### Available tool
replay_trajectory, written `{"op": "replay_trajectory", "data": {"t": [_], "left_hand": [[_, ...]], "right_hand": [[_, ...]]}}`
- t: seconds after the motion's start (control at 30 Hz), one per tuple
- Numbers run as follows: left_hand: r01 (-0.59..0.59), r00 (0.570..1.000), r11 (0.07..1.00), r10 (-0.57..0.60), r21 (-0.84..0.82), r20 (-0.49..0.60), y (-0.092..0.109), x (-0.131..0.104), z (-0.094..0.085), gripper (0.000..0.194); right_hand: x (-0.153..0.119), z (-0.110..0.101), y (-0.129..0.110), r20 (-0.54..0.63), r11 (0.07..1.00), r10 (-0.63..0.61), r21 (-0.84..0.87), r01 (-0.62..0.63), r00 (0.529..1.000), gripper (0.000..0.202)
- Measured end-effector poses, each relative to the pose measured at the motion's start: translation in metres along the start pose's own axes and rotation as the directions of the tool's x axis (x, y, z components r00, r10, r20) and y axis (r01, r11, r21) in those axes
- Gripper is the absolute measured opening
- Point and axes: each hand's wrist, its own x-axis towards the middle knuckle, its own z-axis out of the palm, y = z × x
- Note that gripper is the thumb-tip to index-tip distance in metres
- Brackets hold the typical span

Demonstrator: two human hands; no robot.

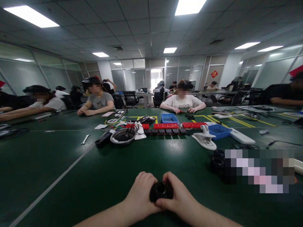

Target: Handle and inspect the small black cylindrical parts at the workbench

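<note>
A small black round part [161,188] with a hole in its upper face is between my two hands, close to me over the green table [113,176]. My left hand [141,192] curls around its left side. On the other side, my right hand [178,193] grips it, with the thumb across the front and the fingers behind. The lower part of the object is covered by my hands, and its exact kind does not show. Similar black round parts [217,162] stand to the right, beside a blurred-out patch.
Ahead lie a round metal-rimmed dish [113,141], red strips [165,125], a blue tray [169,119], another blue tray [216,130] and a white clip-like stand [205,140]. A wrench [85,139] rests at left. Several people sit around the table, one opposite me [182,101].
</note>
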Motion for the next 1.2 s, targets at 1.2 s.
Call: {"op": "replay_trajectory", "data": {"t": [1.2], "left_hand": [[-0.004,0.998,1.000,0.003,-0.011,-0.061,-0.012,0.004,0.006,0.049]], "right_hand": [[0.015,-0.020,0.009,0.127,0.966,-0.254,-0.004,0.257,0.959,0.040]]}}
